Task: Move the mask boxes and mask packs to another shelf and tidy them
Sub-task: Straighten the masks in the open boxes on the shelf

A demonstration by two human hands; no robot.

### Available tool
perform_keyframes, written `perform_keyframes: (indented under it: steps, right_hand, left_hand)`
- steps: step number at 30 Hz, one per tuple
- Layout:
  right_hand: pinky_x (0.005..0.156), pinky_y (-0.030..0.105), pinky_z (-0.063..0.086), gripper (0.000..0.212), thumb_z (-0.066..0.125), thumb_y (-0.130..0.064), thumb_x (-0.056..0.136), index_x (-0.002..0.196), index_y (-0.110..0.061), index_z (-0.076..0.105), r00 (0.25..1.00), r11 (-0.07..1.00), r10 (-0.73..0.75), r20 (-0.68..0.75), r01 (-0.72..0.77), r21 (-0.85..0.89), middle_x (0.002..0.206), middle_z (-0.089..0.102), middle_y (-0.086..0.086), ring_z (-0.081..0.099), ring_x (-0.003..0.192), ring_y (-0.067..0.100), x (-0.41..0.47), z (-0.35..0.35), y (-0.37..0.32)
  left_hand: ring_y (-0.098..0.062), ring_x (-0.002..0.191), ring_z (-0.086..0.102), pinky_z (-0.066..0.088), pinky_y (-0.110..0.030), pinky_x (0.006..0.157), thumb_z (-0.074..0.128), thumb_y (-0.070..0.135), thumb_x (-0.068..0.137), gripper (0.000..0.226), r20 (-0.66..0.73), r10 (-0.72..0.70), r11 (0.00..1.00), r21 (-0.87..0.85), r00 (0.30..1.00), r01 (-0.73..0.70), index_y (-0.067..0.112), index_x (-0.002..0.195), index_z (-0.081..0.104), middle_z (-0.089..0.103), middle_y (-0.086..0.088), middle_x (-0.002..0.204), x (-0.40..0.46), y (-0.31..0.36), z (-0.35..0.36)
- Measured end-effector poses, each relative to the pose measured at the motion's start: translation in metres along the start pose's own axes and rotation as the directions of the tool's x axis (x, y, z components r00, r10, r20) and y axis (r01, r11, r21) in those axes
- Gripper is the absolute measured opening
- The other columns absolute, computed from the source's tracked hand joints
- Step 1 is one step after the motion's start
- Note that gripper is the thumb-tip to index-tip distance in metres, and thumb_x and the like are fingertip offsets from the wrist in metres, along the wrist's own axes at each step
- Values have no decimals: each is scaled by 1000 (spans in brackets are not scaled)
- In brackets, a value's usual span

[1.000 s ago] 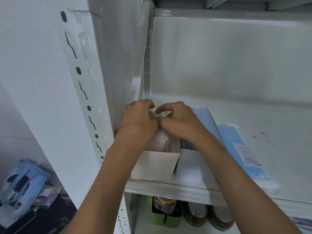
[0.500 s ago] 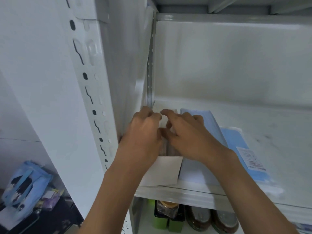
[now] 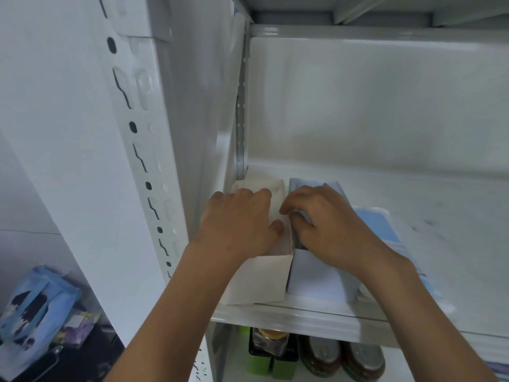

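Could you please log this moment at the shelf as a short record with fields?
shelf: white metal shelf
left box: white mask box, against the shelf's left wall
right box: pale blue mask box, beside the white one
flat pack: blue mask pack, lying right of the boxes
left hand: resting on the white box's contents
right hand: fingers curled over the blue box's top
below: jars on the lower shelf

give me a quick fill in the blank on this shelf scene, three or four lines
1. The white mask box stands on the shelf to the ____ of the light blue mask box.
2. The left hand rests on the ____ mask box.
3. The flat blue mask pack lies to the ____ of both boxes.
4. The jars stand on the level ____ this shelf.

Missing words: left; white; right; below
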State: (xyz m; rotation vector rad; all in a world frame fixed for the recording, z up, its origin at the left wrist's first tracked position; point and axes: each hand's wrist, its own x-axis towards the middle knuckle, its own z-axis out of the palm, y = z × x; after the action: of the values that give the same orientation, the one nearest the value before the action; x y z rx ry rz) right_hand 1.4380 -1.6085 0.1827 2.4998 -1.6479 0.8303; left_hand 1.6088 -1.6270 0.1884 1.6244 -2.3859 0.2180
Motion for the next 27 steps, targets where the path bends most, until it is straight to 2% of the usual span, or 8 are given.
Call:
perform_keyframes:
  steps: [6,9,12,17,20,23,25,27]
  right_hand:
    - [112,53,30,37,46,-10,95,122,-21,69,995,997,67,73,-64,-35,131,64,-7,55,123,20,-5,-1,-1]
    - [113,52,26,34,45,-17,98,122,-23,69,996,995,81,43,-78,-63,128,65,-10,53,123,19,-7,-1,-1]
    - [119,46,14,30,49,-23,97,116,-24,72,997,989,74,-18,-75,-124,125,65,-11,50,123,18,-9,2,-5]
    - [121,49,1,33,46,-38,95,108,-30,74,999,983,28,39,-20,-183,140,56,-12,37,136,15,-5,4,-12]
    - [119,45,-12,38,39,-35,98,116,-34,71,991,990,15,132,4,-139,154,43,-9,23,146,14,-4,7,-16]
    - [117,43,-17,42,36,-31,100,133,-37,62,983,995,33,178,-15,-101,161,33,-7,15,150,16,-5,8,-16]
    - [118,47,-17,44,36,-30,100,139,-37,56,980,993,48,195,-26,-117,162,30,-9,14,151,18,-6,7,-16]
    - [118,51,-17,46,35,-28,100,140,-38,54,975,992,53,214,-27,-123,160,33,-12,14,151,18,-6,6,-16]
  left_hand:
    - [-30,100,60,38,-37,83,55,41,91,44,84,-50,999,-3,995,51,24,130,49,60,-8,115,7,7,-3]
    - [-31,97,62,36,-34,79,60,30,88,37,-19,-129,990,-60,992,127,21,123,55,61,-8,111,2,8,-5]
    - [-29,89,64,42,-36,84,61,21,86,31,-146,-171,982,-108,974,156,17,116,62,65,-7,102,-5,8,-5]
    - [-31,95,65,44,-40,94,61,23,87,30,-189,-255,941,-275,948,198,15,116,64,69,-7,101,-7,6,-4]
    - [-26,89,62,36,-40,96,53,33,93,19,-123,-214,964,-187,969,190,19,102,62,68,-3,95,-11,3,-4]
    - [-25,99,56,38,-42,96,43,39,100,26,-92,-158,987,-34,983,156,19,96,60,57,-4,108,-20,0,-3]
    - [-27,113,53,40,-42,99,41,34,101,30,-131,-136,987,-103,982,123,16,110,63,51,-7,125,-29,1,-2]
    - [-30,113,56,45,-45,99,39,31,100,33,-177,-143,973,-204,974,106,15,113,64,52,-8,130,-41,4,-2]
